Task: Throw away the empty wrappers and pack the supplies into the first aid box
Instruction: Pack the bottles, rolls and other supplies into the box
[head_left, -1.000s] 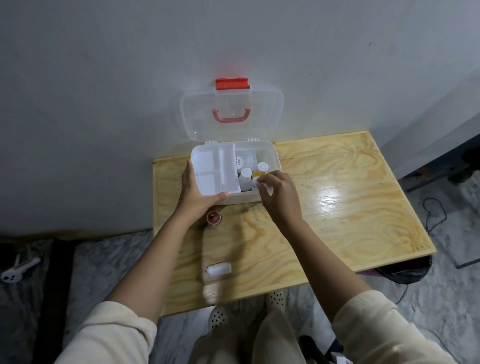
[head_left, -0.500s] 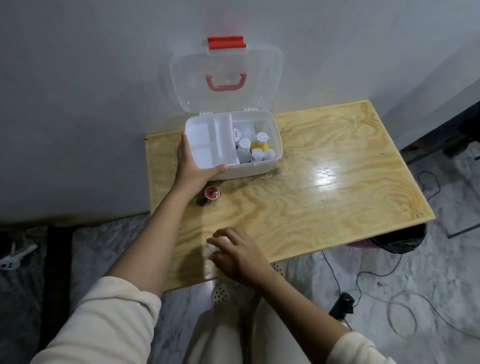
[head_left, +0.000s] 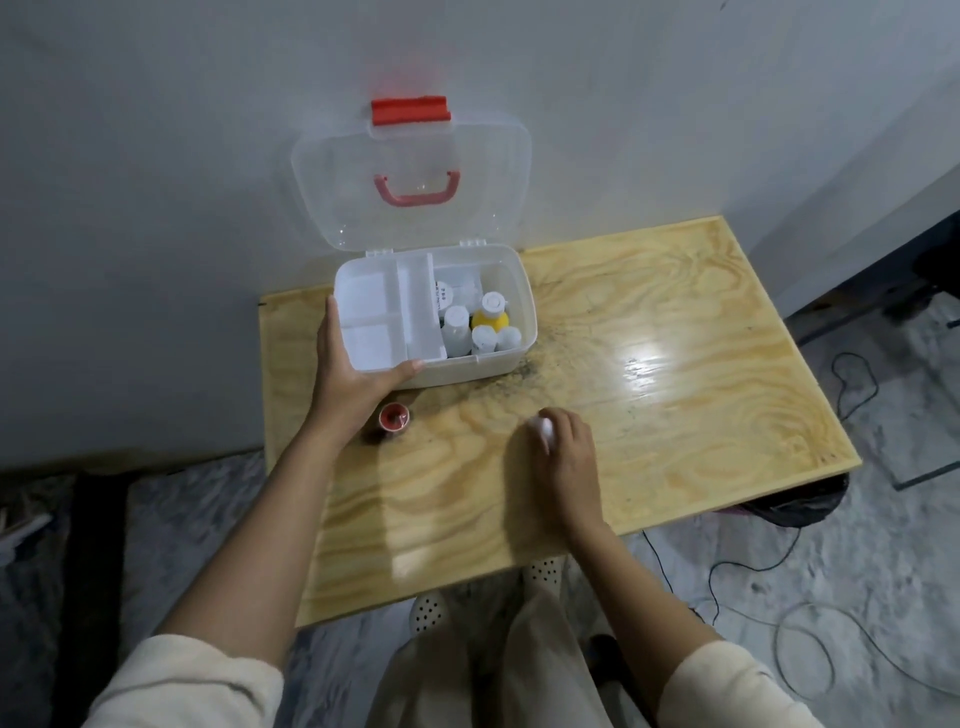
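Note:
A clear plastic first aid box (head_left: 523, 291) stands open at the back of the wooden table (head_left: 675, 395), its lid (head_left: 410, 176) with a red handle leaning on the wall. A white divided tray (head_left: 382, 319) fills its left half. Several small white bottles and a yellow bottle (head_left: 489, 319) stand in its right half. My left hand (head_left: 353, 374) grips the box's front left corner. My right hand (head_left: 563, 457) hovers over the table's middle, closed on a small white item (head_left: 544, 428), mostly hidden by my fingers. A small red-topped container (head_left: 394, 418) sits by my left wrist.
The grey wall rises right behind the box. A dark bag (head_left: 789, 504) hangs below the table's right front corner. Cables (head_left: 810, 613) lie on the marbled floor to the right. My legs and spotted shoes (head_left: 431, 613) are at the near edge.
My right hand left the bottles in the box, dropped to the near table edge, picked up the small white item there, and now carries it back towards the box. The left hand stayed put.

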